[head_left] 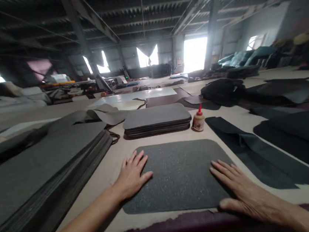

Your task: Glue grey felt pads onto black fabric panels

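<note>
A dark grey sheet [179, 176] with rounded corners lies flat on the table in front of me, its surface dotted with light specks. My left hand [133, 174] rests on its left edge, fingers spread. On the opposite edge lies my right hand [236, 185], fingers stretched out and the thumb near the lower right corner. Neither hand grips anything. Just beyond the sheet sits a stack of similar rounded grey sheets [156, 116]. A small glue-type bottle [198, 121] with a red nozzle stands upright to the right of that stack.
Long dark sheets [46, 173] are piled high on the left. Dark offcuts [259, 152] spread over the right side, with a black bundle [221, 91] behind them. Maroon material [184, 230] runs along the table's near edge. Further back is a workshop with pillars and bright windows.
</note>
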Demonstrator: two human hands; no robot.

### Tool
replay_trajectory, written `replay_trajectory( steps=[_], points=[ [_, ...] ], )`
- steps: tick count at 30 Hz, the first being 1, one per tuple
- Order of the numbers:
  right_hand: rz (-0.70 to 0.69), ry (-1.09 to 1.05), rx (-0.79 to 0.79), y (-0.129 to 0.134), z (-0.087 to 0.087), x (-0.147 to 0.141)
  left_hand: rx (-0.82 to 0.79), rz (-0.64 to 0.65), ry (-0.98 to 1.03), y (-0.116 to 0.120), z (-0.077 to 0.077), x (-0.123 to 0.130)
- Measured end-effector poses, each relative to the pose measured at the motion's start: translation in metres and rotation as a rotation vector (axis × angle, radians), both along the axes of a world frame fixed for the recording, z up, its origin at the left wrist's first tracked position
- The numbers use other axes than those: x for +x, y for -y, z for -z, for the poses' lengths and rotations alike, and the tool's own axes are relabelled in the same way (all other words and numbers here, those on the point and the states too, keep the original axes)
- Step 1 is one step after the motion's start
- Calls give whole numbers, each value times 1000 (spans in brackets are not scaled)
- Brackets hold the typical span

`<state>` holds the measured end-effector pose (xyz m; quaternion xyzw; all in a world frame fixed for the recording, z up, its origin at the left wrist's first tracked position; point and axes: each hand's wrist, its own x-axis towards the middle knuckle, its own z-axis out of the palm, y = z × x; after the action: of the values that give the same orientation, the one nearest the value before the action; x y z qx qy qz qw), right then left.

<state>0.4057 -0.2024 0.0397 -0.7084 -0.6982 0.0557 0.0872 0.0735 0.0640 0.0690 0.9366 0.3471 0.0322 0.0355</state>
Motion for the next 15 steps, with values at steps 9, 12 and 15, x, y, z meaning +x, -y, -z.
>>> replay_trajectory(
  steps=[9,12,15],
  points=[
    [-134,9,-57,29,-14,-15,-169,390,-23,76,-1,-73],
    [-162,-35,-90,31,-14,-7,-162,422,-5,68,7,-79],
    [-136,-77,-51,41,-6,13,-179,463,1,66,1,-82]
  ],
)
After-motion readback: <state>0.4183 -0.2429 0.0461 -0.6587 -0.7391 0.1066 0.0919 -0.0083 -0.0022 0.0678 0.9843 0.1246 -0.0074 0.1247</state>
